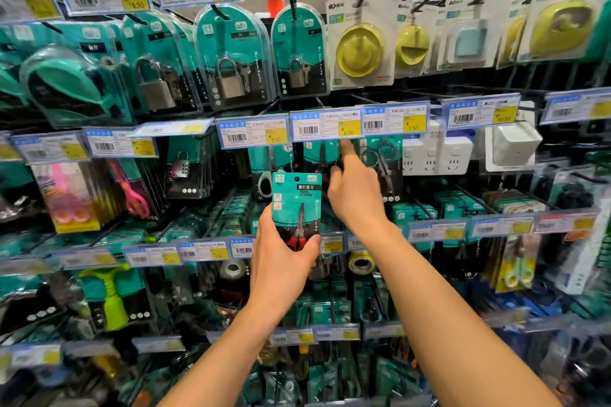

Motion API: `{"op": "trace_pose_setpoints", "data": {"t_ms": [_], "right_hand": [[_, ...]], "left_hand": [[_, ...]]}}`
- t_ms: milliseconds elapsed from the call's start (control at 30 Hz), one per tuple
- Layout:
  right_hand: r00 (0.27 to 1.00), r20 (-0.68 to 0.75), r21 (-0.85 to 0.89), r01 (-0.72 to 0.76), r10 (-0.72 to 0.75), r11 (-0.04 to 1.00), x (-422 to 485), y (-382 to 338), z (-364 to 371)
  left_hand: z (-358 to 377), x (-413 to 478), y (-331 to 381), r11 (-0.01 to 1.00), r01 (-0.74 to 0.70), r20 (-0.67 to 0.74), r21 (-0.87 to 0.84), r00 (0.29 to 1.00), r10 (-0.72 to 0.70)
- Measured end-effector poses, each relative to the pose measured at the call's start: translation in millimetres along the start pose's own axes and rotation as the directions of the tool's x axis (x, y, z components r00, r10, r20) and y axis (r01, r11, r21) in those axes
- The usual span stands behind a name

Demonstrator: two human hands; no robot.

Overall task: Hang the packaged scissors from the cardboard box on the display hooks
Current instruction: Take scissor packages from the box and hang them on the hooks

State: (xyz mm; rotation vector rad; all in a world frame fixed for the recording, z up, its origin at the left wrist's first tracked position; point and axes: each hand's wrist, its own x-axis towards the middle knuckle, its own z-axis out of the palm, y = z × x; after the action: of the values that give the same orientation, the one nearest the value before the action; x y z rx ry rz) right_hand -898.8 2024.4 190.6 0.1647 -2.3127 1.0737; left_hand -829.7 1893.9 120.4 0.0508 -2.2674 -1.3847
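Note:
My left hand (281, 258) grips the lower part of a teal pack of travel scissors (296, 205) with red handles, holding it upright in front of the display. My right hand (355, 188) is raised just right of the pack, its index finger stretched up to touch the underside of the 4.00 price tag (325, 125); the other fingers are curled and hold nothing. Behind that tag hang more teal scissors packs (319, 155) on a hook, mostly hidden by the tag and my hand. No cardboard box is in view.
Rows of hooks carry padlock packs (231, 56), yellow lamp packs (360, 43), pink scissors (132, 192), white socket adapters (429, 155) and tape rolls (361, 263). Price tag strips (393, 120) stick out in front of every hook row, close to my hands.

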Motion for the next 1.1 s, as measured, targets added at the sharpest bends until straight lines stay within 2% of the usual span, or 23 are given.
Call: {"op": "trace_pose_setpoints", "data": {"t_ms": [133,200,267,333,367,433,667,767,967,1100], "right_hand": [[0.99,-0.085,0.028,0.117,-0.115,0.993,-26,10,-6],[0.985,-0.12,0.081,0.135,-0.125,0.987,-36,12,-8],[1.0,0.005,0.313,0.025,-0.028,0.95,-37,11,-8],[0.962,0.257,0.591,-0.231,0.091,0.773,-32,7,-9],[0.935,0.34,0.657,-0.313,0.101,0.685,-29,7,-9],[0.928,0.363,0.685,-0.33,0.089,0.649,-24,5,-9],[0.963,0.238,0.686,-0.257,0.124,0.681,-9,5,-10],[0.98,0.169,0.681,-0.195,0.108,0.706,0,2,-14],[0.991,-0.071,0.684,-0.035,0.114,0.729,17,-9,-12],[0.99,-0.101,0.718,0.007,0.095,0.696,26,-12,-12]], "left_hand": [[2,-1,4,1.0,-0.005,0.01,-0.004,1.0,0.005],[3,-1,6,1.0,-0.015,0.009,0.005,1.0,0.015],[4,-2,8,0.999,-0.031,0.017,0.008,0.999,0.031],[6,-4,9,0.999,-0.044,0.04,-0.008,0.998,0.044],[7,-5,11,0.999,-0.049,0.056,-0.016,0.997,0.05],[8,-6,14,0.998,-0.059,0.082,-0.026,0.995,0.061],[13,-2,13,0.997,-0.071,0.173,-0.04,0.982,0.077],[14,0,11,0.999,-0.024,0.213,-0.022,0.977,0.029],[14,14,21,0.996,-0.09,0.159,0.017,0.983,0.087],[16,19,19,0.986,-0.143,0.151,0.09,0.98,0.129]]}}
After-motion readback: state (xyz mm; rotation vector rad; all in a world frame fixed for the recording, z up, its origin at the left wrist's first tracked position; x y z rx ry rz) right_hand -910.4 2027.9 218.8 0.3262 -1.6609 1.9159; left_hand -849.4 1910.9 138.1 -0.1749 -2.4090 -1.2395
